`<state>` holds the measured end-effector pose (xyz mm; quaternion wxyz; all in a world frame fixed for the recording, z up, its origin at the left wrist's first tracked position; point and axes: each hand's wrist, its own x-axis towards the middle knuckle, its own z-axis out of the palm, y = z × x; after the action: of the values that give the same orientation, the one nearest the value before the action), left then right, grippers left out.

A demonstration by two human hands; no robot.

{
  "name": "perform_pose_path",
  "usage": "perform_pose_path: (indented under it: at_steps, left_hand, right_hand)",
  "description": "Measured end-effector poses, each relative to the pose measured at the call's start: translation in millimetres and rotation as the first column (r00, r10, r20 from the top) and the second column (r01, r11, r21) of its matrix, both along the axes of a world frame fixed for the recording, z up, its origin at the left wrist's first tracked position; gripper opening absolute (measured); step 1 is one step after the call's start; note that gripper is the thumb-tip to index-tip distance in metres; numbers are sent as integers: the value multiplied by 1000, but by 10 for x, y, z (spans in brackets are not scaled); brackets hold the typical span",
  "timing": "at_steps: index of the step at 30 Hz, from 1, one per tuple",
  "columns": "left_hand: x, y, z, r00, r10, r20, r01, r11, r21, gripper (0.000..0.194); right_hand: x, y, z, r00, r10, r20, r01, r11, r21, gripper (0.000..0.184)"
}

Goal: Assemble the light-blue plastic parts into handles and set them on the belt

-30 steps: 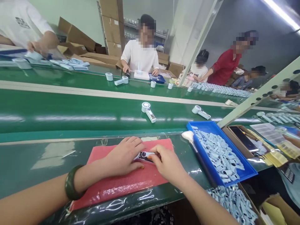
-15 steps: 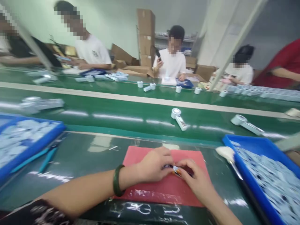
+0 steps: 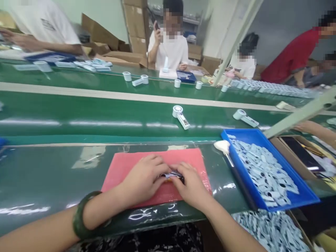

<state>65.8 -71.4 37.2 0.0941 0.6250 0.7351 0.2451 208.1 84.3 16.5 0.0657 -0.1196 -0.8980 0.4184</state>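
Note:
My left hand (image 3: 147,176), with a dark green bangle on its wrist, is closed on one end of a small shiny silver-and-dark part (image 3: 172,174). My right hand (image 3: 193,183) grips the other end between thumb and fingers. A bit of orange-yellow shows at its lower edge; the fingers cover much of it, so its exact kind is unclear. Both hands are over a red mat (image 3: 118,168) on the dark green table. Beyond them, a light-blue handheld fan (image 3: 181,117) lies on the green conveyor belt.
At right, a blue tray (image 3: 291,206) holds many light-blue plastic pieces (image 3: 265,168), with a pale-headed brush (image 3: 222,146) along its left side. More pieces (image 3: 270,229) lie in a box below. Another fan (image 3: 245,118) is on the belt. Co-workers sit across it.
The view has swung right and down, showing more of the right tray and the box below. Both hands still hold the small part, now with more of its silver face visible.

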Motion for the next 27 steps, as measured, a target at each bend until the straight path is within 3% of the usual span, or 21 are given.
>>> perform_pose_path:
  at_steps: [6, 12, 16, 19, 21, 23, 25, 27]
  left_hand:
    - [109, -190, -69, 986, 10, -166, 15, 988, 154, 26]
    - [142, -178, -106, 992, 88, -94, -78, 991, 106, 19]
    - [84, -116, -37, 992, 10, -128, -2, 998, 67, 21]
    - [13, -137, -33, 947, -44, -318, 72, 995, 76, 24]
    - [-136, -125, -70, 909, -68, -412, 109, 991, 77, 24]
    - [-422, -17, -109, 901, -115, -418, 145, 989, 41, 24]
    - [-835, 221, -119, 908, -149, -392, 159, 987, -6, 27]
    - [-1318, 559, -86, 926, -114, -360, 134, 991, 30, 30]
  right_hand:
    - [185, -129, -46, 994, 25, -111, -26, 1000, -8, 40]
    - [115, -145, -2, 999, -11, -52, 10, 1000, -8, 33]
    - [94, -117, 1, 999, -1, -40, -1, 999, -41, 33]
    - [178, -44, 54, 999, -8, -50, 4, 996, -84, 44]
    - [280, 103, 114, 996, -62, -65, 59, 997, -44, 50]
    - [429, 357, 174, 980, -168, -104, 178, 979, 98, 47]
    - [631, 690, 226, 935, -310, -173, 348, 895, 279, 38]
    - [852, 1037, 266, 876, -438, -203, 482, 764, 429, 33]
